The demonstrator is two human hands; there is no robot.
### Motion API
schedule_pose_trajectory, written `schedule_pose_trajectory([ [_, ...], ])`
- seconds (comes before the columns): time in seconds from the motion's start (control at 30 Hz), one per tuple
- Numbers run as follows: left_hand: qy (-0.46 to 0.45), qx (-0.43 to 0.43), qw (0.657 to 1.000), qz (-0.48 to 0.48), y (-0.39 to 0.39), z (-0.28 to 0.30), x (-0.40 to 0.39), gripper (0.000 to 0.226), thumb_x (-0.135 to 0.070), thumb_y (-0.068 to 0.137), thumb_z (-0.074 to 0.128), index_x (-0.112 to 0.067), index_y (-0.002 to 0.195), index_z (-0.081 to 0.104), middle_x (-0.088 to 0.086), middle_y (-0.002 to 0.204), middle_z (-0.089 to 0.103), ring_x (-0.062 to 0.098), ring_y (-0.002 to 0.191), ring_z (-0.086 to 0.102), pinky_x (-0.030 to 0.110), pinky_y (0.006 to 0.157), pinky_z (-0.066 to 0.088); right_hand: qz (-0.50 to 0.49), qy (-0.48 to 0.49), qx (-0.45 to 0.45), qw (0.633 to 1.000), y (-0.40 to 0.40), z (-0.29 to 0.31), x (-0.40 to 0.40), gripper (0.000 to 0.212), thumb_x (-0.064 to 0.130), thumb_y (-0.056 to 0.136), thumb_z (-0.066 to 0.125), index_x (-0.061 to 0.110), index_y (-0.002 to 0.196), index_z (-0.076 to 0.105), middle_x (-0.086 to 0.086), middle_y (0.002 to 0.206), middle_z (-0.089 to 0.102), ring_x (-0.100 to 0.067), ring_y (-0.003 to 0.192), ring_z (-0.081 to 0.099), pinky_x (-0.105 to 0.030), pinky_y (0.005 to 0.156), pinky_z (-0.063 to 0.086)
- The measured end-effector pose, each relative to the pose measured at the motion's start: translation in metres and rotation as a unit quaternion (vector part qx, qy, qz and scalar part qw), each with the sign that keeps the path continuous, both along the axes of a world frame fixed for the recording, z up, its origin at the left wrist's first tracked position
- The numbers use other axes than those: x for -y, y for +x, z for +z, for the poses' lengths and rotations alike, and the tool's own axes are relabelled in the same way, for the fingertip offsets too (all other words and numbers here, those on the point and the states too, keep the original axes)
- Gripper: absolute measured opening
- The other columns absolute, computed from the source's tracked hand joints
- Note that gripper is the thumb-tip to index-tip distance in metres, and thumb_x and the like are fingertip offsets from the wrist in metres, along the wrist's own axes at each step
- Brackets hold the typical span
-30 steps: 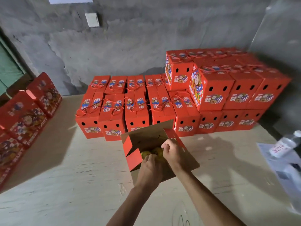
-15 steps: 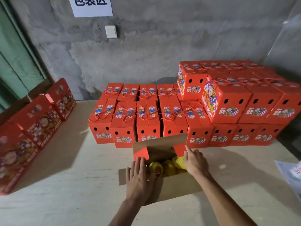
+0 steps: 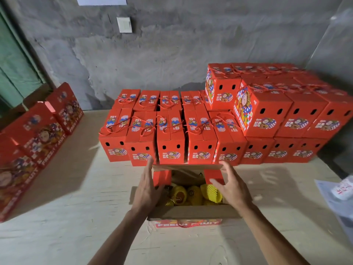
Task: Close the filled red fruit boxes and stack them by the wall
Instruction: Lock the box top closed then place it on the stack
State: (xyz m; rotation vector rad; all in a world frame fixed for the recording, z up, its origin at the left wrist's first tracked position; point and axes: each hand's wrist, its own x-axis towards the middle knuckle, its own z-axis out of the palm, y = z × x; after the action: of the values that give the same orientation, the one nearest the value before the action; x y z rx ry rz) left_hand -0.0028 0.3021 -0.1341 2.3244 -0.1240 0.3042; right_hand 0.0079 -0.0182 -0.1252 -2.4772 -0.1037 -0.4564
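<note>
— Where was the open box (image 3: 191, 214)?

— On the pale surface (image 3: 66, 217), just before the stacked red boxes (image 3: 219, 134) ranged against the grey wall (image 3: 172, 54). Its flaps stood up, and yellow netted fruit (image 3: 194, 194) showed inside.

— And each grip?

— Wide on both. The left hand (image 3: 148, 186) lay with straight fingers along the left red flap (image 3: 162, 177); the right hand (image 3: 232, 185) reached with spread fingers at the right red flap (image 3: 213, 175). Neither clasped anything.

— Anything else?

— Flat red cartons (image 3: 34, 134) leaned at the left edge.
</note>
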Motion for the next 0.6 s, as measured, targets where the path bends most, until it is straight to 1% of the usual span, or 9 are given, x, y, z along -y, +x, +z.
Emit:
schedule_pose_trajectory([
  [0.07, 0.081, -0.004, 0.996, -0.048, -0.003, -0.003, -0.002, 0.067, -0.035, 0.087, 0.080, -0.024, 0.147, 0.050, 0.000, 0.159, 0.042, 0.024, 0.149, 0.034, 0.056, 0.111, 0.047, 0.027, -0.068, 0.021, 0.997, -0.006, -0.003, 0.011, 0.059, 0.075, 0.078, 0.070, 0.030, 0.115, 0.064, 0.017, 0.136, 0.062, -0.004, 0.110, 0.066, -0.024, 0.077, 0.056],
  [0.1, 0.116, -0.011, 0.991, -0.072, -0.005, -0.004, -0.004, 0.059, -0.047, 0.086, 0.077, -0.026, 0.138, 0.059, -0.005, 0.156, 0.046, 0.020, 0.149, 0.033, 0.054, 0.112, 0.045, 0.042, -0.097, 0.013, 0.994, -0.008, -0.006, 0.016, 0.057, 0.079, 0.078, 0.067, 0.029, 0.106, 0.067, 0.020, 0.138, 0.060, -0.001, 0.108, 0.065, -0.024, 0.076, 0.056],
  [0.13, 0.136, -0.017, 0.987, -0.084, -0.005, -0.006, -0.005, 0.058, -0.058, 0.085, 0.074, -0.027, 0.133, 0.064, -0.010, 0.154, 0.048, 0.016, 0.148, 0.033, 0.050, 0.114, 0.044, 0.053, -0.120, 0.001, 0.991, -0.010, -0.008, 0.018, 0.054, 0.076, 0.079, 0.068, 0.028, 0.102, 0.068, 0.021, 0.139, 0.059, -0.002, 0.103, 0.067, -0.025, 0.074, 0.056],
  [0.2, 0.145, -0.020, 0.986, -0.075, -0.003, -0.003, -0.006, 0.052, -0.065, 0.086, 0.069, -0.030, 0.125, 0.067, -0.014, 0.149, 0.051, 0.014, 0.144, 0.037, 0.043, 0.109, 0.048, 0.054, -0.152, -0.003, 0.987, -0.012, -0.010, 0.020, 0.047, 0.064, 0.080, 0.077, 0.022, 0.099, 0.066, 0.016, 0.132, 0.063, -0.007, 0.083, 0.069, -0.022, 0.064, 0.054],
  [0.27, 0.178, -0.040, 0.981, -0.062, 0.003, 0.003, -0.003, 0.043, -0.062, 0.091, 0.064, -0.034, 0.124, 0.065, -0.015, 0.148, 0.050, 0.015, 0.141, 0.038, 0.041, 0.100, 0.053, 0.030, -0.185, -0.014, 0.982, -0.011, -0.008, 0.018, 0.049, 0.063, 0.079, 0.078, 0.022, 0.100, 0.060, 0.013, 0.107, 0.066, -0.008, 0.067, 0.063, -0.018, 0.057, 0.046],
  [0.3, 0.205, -0.056, 0.975, -0.057, 0.006, 0.006, -0.001, 0.042, -0.061, 0.092, 0.063, -0.035, 0.126, 0.062, -0.014, 0.148, 0.049, 0.016, 0.140, 0.037, 0.040, 0.097, 0.054, 0.012, -0.214, -0.030, 0.976, -0.009, -0.005, 0.015, 0.053, 0.068, 0.079, 0.075, 0.023, 0.102, 0.058, 0.012, 0.098, 0.067, -0.009, 0.067, 0.062, -0.020, 0.059, 0.046],
  [0.4, 0.273, -0.077, 0.958, -0.036, 0.013, 0.014, 0.006, 0.053, -0.062, 0.094, 0.059, -0.032, 0.137, 0.053, -0.009, 0.146, 0.050, 0.018, 0.134, 0.041, 0.037, 0.091, 0.055, -0.090, -0.329, -0.079, 0.937, -0.003, 0.007, 0.004, 0.066, 0.087, 0.075, 0.059, 0.027, 0.104, 0.061, 0.009, 0.086, 0.073, -0.013, 0.075, 0.068, -0.026, 0.070, 0.050],
  [0.5, 0.336, -0.094, 0.937, -0.019, 0.019, 0.022, 0.007, 0.068, -0.072, 0.092, 0.051, -0.027, 0.142, 0.045, -0.002, 0.141, 0.052, 0.021, 0.127, 0.051, 0.038, 0.093, 0.056, -0.137, -0.363, -0.104, 0.916, 0.000, 0.019, -0.004, 0.073, 0.094, 0.069, 0.054, 0.026, 0.092, 0.067, 0.008, 0.079, 0.070, -0.014, 0.074, 0.067, -0.025, 0.063, 0.042],
  [0.6, 0.429, -0.154, 0.887, 0.066, 0.023, 0.029, 0.002, 0.094, -0.091, 0.081, 0.040, -0.019, 0.139, 0.050, 0.006, 0.136, 0.060, 0.027, 0.124, 0.059, 0.044, 0.105, 0.042, -0.118, -0.347, -0.140, 0.920, 0.006, 0.027, -0.012, 0.067, 0.086, 0.073, 0.063, 0.027, 0.104, 0.068, 0.006, 0.096, 0.067, -0.015, 0.079, 0.067, -0.026, 0.062, 0.045],
])
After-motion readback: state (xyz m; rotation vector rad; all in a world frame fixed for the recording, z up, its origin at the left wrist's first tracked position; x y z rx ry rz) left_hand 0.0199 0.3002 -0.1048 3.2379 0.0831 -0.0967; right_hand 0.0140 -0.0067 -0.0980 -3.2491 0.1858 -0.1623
